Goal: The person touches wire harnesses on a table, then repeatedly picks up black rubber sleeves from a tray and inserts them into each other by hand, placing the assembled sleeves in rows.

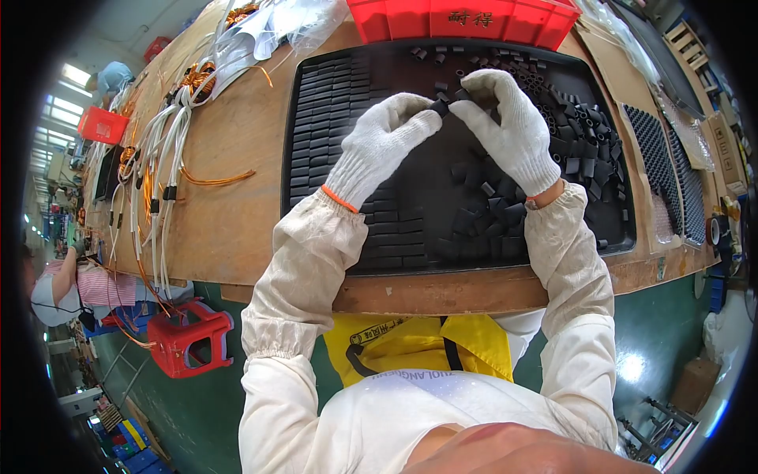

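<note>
Black tubes (440, 107), seemingly, in both hands (383, 136) (513, 136)

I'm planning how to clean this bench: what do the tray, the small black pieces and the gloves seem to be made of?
Tray: probably plastic, perhaps coated metal; black, smooth, with a faint sheen.
Small black pieces: likely plastic or rubber; mostly dull surfaces, some visibly hollow.
Gloves: knitted fabric, perhaps cotton; matte white, with ribbed cuffs.

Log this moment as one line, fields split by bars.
Left hand: gloved, pinching black piece | Right hand: gloved, pinching second piece | Black tray: neat rows left, loose pieces right
</note>
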Motion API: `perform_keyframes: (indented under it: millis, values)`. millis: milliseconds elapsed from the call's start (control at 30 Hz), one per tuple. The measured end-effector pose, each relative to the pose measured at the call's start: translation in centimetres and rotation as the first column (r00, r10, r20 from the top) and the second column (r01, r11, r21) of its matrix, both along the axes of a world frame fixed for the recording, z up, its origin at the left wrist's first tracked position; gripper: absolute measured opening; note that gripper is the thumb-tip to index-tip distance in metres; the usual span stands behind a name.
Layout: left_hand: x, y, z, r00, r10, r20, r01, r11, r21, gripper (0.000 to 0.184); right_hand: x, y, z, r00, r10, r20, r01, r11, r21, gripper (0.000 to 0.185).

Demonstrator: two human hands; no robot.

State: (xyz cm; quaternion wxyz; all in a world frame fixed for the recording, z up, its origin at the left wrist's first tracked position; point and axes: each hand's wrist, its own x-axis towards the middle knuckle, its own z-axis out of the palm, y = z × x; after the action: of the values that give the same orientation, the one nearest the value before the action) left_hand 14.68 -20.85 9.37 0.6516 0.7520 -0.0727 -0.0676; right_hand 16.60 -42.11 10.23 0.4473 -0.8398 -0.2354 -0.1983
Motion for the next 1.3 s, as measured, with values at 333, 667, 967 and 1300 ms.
perform_keyframes:
  millis: [333,667,967,1300]
  values:
    - [-0.4,-0.3,0.5,1.000,-0.029,0.007,0.028,0.996,0.087,0.037,0.7,-0.1,-0.6,0.955,0.261,-0.142,-0.216,0.938,0.271,0.019]
    - [0.0,0.0,-0.4,0.998,-0.056,-0.030,0.057,0.998,0.027,0.040,0.4,-0.2,-0.6,0.957,0.203,-0.205,-0.165,0.968,0.189,0.014]
    - [0.0,0.0,0.3,0.999,-0.033,0.015,0.031,0.994,0.107,0.038,0.4,0.2,-0.6,0.983,0.175,-0.050,-0.173,0.984,0.041,0.015]
    - [0.6,0.2,-0.6,0.991,0.017,0.129,-0.041,0.981,0.188,0.044,0.5,0.3,-1.1,0.964,0.206,0.170,-0.168,0.962,-0.214,0.017]
